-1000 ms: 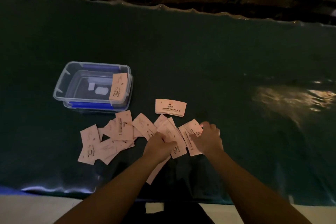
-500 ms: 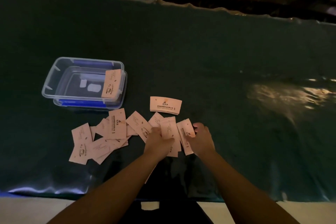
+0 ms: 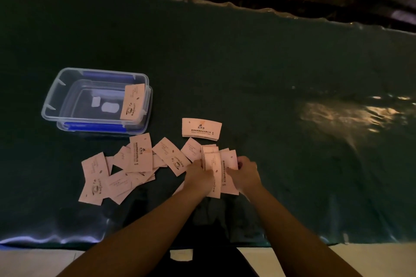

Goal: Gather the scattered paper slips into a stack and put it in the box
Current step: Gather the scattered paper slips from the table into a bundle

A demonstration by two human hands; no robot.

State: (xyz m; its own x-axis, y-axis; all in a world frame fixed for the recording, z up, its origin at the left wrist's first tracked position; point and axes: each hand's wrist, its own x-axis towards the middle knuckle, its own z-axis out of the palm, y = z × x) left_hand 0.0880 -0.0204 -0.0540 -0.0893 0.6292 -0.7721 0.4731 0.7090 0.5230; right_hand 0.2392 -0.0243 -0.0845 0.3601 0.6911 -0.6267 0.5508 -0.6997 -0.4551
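Pale pink paper slips lie on the dark green table cover. My left hand (image 3: 199, 174) and my right hand (image 3: 244, 174) both grip a small bunch of slips (image 3: 217, 164) between them, its edges uneven. Several loose slips (image 3: 126, 166) are scattered to the left, some overlapping. A neat little stack (image 3: 201, 128) lies just beyond my hands. The clear plastic box (image 3: 56, 94) with blue clips stands at the left, and one slip (image 3: 132, 101) leans inside against its right wall.
The table cover (image 3: 247, 63) stretches far to the right, with a bright light reflection (image 3: 351, 112) on it. The table's front edge runs below my forearms, and a slip of paper (image 3: 181, 255) lies on the pale floor there. Plants stand beyond the far edge.
My hands have drawn closer together and pushed the fanned slips between them into a tighter bunch. The view has shifted slightly; the box and the scattered slips have stayed in place.
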